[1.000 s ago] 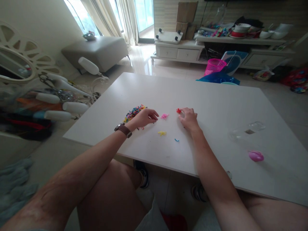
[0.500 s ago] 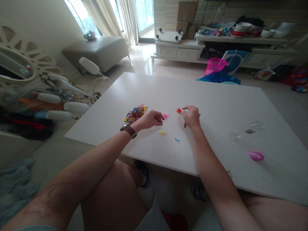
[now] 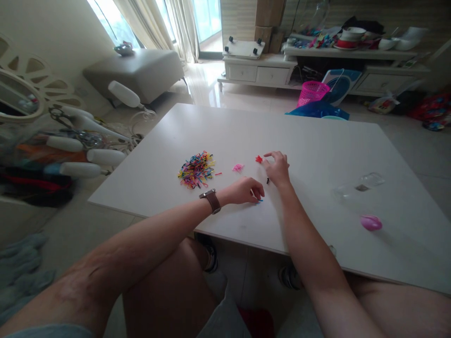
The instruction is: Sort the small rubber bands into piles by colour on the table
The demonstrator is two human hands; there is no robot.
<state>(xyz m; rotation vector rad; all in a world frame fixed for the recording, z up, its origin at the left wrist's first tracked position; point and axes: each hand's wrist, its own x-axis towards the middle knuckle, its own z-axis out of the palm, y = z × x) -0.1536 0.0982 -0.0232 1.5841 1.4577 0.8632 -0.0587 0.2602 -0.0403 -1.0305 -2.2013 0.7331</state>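
My left hand (image 3: 248, 190) is low over the table, its fingertips pinched at a small blue rubber band (image 3: 260, 201) against the white surface. My right hand (image 3: 277, 169) rests with thumb and index finger apart, close to a small red cluster of bands (image 3: 259, 159); nothing shows between those fingers. Just below its thumb lies a small black band (image 3: 268, 180). A pink cluster of bands (image 3: 238, 167) sits beyond my left hand. Farther left is a loose multicoloured pile of rubber bands (image 3: 196, 170), with a single red band (image 3: 218, 174) beside it.
On the right of the white table (image 3: 317, 150) lie a clear plastic bottle (image 3: 369, 180) and a shiny pink egg-shaped object (image 3: 371, 223). White lamp shades (image 3: 107, 157) stand by the left edge. A pink basket (image 3: 313, 93) is beyond the far edge.
My left hand has moved right and nearer to me, from beside the pink cluster to the blue band. The yellow bands are now hidden behind it. My right hand stays by the red cluster.
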